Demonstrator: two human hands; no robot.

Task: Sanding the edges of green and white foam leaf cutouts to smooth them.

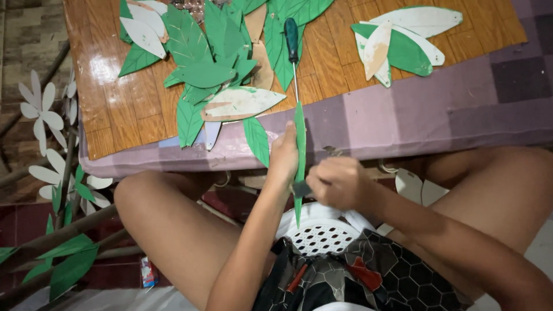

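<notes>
Held edge-on near frame centre: a long, narrow green leaf cutout (300, 151), stiff and flat, pointed at both tips, running vertically from the table edge down toward a white perforated plastic stool (320, 235). Gripped along its upper half by the left hand (284, 156), fingers curled shut around the strip, forearm rising from lower centre. Just right of it, the right hand (336, 182), closed in a loose fist on a small dark tool (300, 188) pressed against the leaf's edge. Above, in the upper half: glossy wood-grain board (328, 63), strewn with green and cream leaf shapes (210, 55), matte and veined. Among them, a screwdriver (293, 55) with green handle and thin steel shaft. Under the board, a mauve checked cloth (438, 112).
</notes>
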